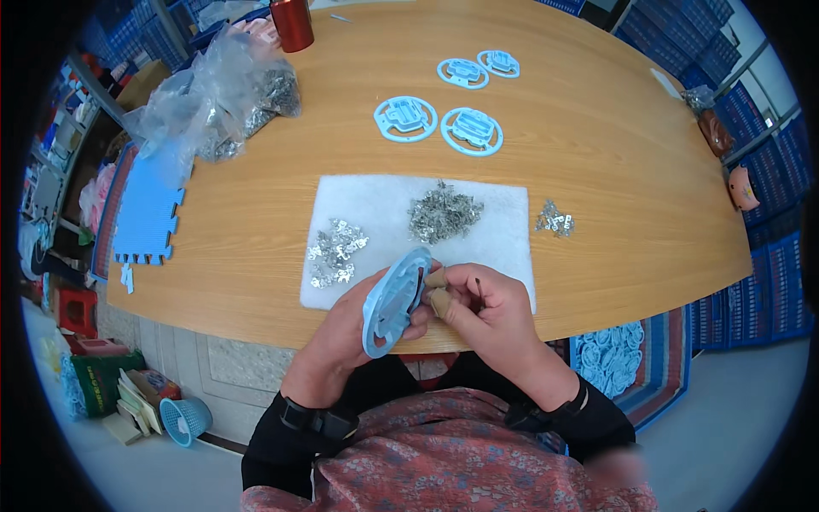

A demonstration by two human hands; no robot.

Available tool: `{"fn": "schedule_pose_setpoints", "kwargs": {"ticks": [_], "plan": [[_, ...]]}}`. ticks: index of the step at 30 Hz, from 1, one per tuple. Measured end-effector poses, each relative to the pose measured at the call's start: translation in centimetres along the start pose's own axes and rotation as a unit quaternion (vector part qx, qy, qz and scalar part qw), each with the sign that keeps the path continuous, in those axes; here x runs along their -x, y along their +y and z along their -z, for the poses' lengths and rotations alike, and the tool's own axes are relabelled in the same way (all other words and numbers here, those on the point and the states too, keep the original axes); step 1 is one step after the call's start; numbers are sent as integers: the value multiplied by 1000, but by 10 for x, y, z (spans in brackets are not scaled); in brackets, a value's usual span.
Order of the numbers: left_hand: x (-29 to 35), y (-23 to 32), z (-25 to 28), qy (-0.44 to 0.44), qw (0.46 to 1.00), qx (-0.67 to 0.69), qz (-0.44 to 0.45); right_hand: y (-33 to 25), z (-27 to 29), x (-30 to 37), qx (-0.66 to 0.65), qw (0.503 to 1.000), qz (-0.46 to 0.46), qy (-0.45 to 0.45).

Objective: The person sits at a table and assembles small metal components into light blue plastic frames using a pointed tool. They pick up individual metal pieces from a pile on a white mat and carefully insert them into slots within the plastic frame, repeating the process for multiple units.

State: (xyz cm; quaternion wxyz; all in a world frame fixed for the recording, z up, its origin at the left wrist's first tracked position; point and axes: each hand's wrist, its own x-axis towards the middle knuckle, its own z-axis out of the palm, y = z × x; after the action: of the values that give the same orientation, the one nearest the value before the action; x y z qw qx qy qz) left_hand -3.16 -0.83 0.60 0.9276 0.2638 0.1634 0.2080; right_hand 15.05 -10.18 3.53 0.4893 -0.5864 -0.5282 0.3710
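Note:
My left hand (341,316) grips a light blue oval plastic part (388,307), tilted up on its edge with its face turned to the right. My right hand (499,320) is close beside it, thumb and forefinger in tan finger covers and pinched together at the part's inner side. What lies between those fingertips is too small to make out. A thin dark piece (479,293) shows by the right fingers. Beyond the hands, a white padded sheet (503,256) bears a heap of small metal pieces (444,213) and a looser pile of flat silvery metal plates (337,252).
Several light blue oval parts (405,118) lie farther back on the wooden table (597,111). A few metal plates (556,220) sit right of the sheet. Plastic bags of metal pieces (277,90), a blue foam mat (149,218) and a red cylinder (293,24) are at left.

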Motion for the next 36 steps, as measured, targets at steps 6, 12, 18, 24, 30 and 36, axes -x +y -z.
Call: {"fn": "schedule_pose_setpoints", "kwargs": {"ticks": [6, 12, 18, 24, 30, 36], "plan": [[-1, 0, 0, -6, 999, -18, -35, -1, -9, 3, 79, 992, 93, 12], [-12, -8, 10, 17, 998, -3, -53, -5, -20, 8, 250, 938, 238, -8], [-14, -3, 11, -68, 993, 99, -17, -6, -13, 8, 199, 953, 228, -8], [-11, -1, -2, -16, 992, 126, -2, -13, -2, 6, 60, 993, 94, 44], [-16, -2, 0, 3, 998, -14, -61, 4, 14, 9, 46, 997, -9, 68], [-16, 1, 0, 13, 999, -14, -50, 0, 16, 12, 136, 989, 29, 43]]}}
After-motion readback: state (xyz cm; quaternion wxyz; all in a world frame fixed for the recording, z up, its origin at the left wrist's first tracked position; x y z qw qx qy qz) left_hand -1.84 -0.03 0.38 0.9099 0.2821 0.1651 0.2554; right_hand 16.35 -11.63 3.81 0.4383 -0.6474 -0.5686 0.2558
